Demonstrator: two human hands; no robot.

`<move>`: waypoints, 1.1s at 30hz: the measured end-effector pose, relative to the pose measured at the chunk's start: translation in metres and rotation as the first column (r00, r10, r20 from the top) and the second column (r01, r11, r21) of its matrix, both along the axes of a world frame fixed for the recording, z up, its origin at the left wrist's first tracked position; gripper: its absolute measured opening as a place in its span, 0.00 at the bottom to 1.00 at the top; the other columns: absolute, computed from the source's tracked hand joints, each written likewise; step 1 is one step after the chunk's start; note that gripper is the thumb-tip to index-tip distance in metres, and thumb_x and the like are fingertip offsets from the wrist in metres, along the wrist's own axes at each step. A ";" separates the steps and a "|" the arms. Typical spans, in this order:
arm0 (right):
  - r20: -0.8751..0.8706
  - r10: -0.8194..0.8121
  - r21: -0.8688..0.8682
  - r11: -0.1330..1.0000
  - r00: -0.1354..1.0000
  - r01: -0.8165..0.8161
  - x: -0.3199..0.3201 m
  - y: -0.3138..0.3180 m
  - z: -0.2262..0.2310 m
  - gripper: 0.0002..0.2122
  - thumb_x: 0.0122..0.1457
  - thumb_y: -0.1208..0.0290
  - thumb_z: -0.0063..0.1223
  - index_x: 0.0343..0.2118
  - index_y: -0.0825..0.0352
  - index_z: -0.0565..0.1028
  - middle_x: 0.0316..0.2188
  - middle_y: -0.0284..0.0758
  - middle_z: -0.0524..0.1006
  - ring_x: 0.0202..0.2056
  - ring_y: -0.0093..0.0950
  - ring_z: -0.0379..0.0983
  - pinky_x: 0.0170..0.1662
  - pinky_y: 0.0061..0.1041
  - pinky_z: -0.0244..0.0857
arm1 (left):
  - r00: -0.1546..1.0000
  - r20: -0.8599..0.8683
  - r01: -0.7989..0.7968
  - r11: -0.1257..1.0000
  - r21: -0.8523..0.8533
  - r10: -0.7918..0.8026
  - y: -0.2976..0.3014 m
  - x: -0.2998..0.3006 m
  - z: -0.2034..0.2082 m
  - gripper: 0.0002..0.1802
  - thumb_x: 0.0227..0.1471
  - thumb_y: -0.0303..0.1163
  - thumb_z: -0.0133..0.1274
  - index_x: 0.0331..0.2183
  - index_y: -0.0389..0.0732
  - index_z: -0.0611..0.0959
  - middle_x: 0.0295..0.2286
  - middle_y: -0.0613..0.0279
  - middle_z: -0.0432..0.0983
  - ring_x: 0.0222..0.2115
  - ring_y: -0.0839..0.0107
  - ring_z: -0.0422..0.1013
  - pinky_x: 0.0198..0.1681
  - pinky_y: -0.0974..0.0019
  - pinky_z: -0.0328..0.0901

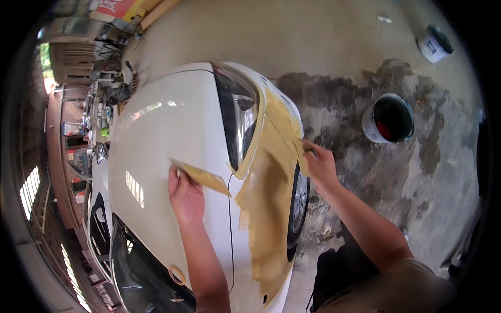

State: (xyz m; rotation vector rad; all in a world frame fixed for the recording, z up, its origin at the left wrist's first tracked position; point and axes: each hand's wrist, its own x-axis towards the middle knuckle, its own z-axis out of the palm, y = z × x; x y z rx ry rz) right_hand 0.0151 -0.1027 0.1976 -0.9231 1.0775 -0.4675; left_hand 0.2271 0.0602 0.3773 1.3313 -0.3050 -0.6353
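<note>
A white car [172, 109] stands in front of me. Yellow body filler [269, 177] covers its fender beside the wheel [300, 195] and runs forward past the headlight [241, 117] onto the bumper. My left hand [186, 197] is closed on a flat putty plate [206, 179] smeared with yellow filler, held over the hood. At the bumper corner, my right hand [320, 166] grips a putty spreader [303, 143] against or very close to the coated surface. Its fingers hide most of that tool.
To the right, a bucket [369, 124] with something red inside stands on wet-stained concrete [334, 104]. A second bucket [432, 47] is farther off. A tape roll [177, 275] lies by the windshield. Cluttered shelving [99, 112] and another white car [100, 180] are at left.
</note>
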 end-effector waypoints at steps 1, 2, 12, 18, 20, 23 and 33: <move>-0.043 0.009 -0.078 0.997 0.999 -0.012 0.018 -0.007 -0.007 0.18 0.55 0.77 0.46 0.49 0.62 0.79 0.22 0.33 0.76 0.21 0.21 0.69 0.28 0.23 0.64 | 0.999 -0.022 0.050 0.999 0.001 -0.050 -0.012 0.022 -0.012 0.17 0.60 0.30 0.51 0.49 0.40 0.69 0.39 0.64 0.73 0.41 0.74 0.71 0.46 0.69 0.66; -0.089 0.021 -0.154 0.987 0.996 -0.035 0.033 -0.008 -0.013 0.18 0.55 0.77 0.46 0.48 0.60 0.80 0.21 0.35 0.76 0.19 0.21 0.68 0.27 0.24 0.64 | 0.994 -0.046 0.096 0.995 -0.001 -0.096 -0.019 0.045 -0.026 0.16 0.60 0.30 0.51 0.49 0.40 0.69 0.38 0.64 0.73 0.40 0.75 0.71 0.44 0.70 0.66; -0.353 0.174 -0.113 0.968 0.919 -0.226 0.109 -0.034 -0.007 0.19 0.56 0.77 0.43 0.49 0.61 0.79 0.18 0.35 0.73 0.18 0.22 0.66 0.26 0.25 0.62 | 0.952 -0.134 0.259 0.957 -0.128 -0.275 -0.068 0.121 -0.065 0.12 0.59 0.26 0.50 0.45 0.40 0.70 0.30 0.59 0.73 0.27 0.68 0.74 0.32 0.67 0.70; -0.437 0.176 -0.093 0.967 0.882 -0.239 0.130 -0.037 0.001 0.18 0.55 0.76 0.43 0.48 0.61 0.79 0.25 0.48 0.77 0.24 0.37 0.75 0.34 0.31 0.68 | 0.950 -0.198 0.223 0.968 -0.115 -0.242 -0.069 0.124 -0.064 0.10 0.59 0.25 0.50 0.43 0.40 0.70 0.26 0.58 0.73 0.24 0.66 0.74 0.28 0.65 0.69; -0.459 0.189 -0.079 0.965 0.868 -0.252 0.136 -0.037 0.003 0.18 0.55 0.76 0.43 0.48 0.61 0.78 0.25 0.48 0.78 0.25 0.38 0.76 0.34 0.31 0.68 | 0.947 -0.211 0.222 0.968 -0.121 -0.244 -0.067 0.127 -0.064 0.09 0.59 0.25 0.50 0.42 0.40 0.70 0.26 0.59 0.73 0.23 0.66 0.74 0.28 0.65 0.69; -0.482 0.183 -0.032 0.974 0.857 -0.226 0.138 -0.036 0.007 0.19 0.55 0.77 0.43 0.48 0.61 0.78 0.26 0.49 0.78 0.27 0.41 0.77 0.36 0.32 0.69 | 0.939 -0.215 0.243 0.961 -0.134 -0.268 -0.068 0.126 -0.063 0.10 0.59 0.24 0.50 0.42 0.39 0.69 0.26 0.59 0.73 0.23 0.66 0.74 0.28 0.65 0.69; -0.511 0.089 -0.244 0.939 0.855 -0.244 0.143 -0.010 -0.008 0.20 0.54 0.78 0.44 0.50 0.62 0.78 0.39 0.44 0.77 0.41 0.44 0.74 0.45 0.35 0.67 | 0.931 -0.247 0.229 0.958 -0.174 -0.268 -0.066 0.130 -0.067 0.12 0.58 0.24 0.51 0.43 0.39 0.69 0.28 0.58 0.74 0.24 0.66 0.74 0.29 0.66 0.69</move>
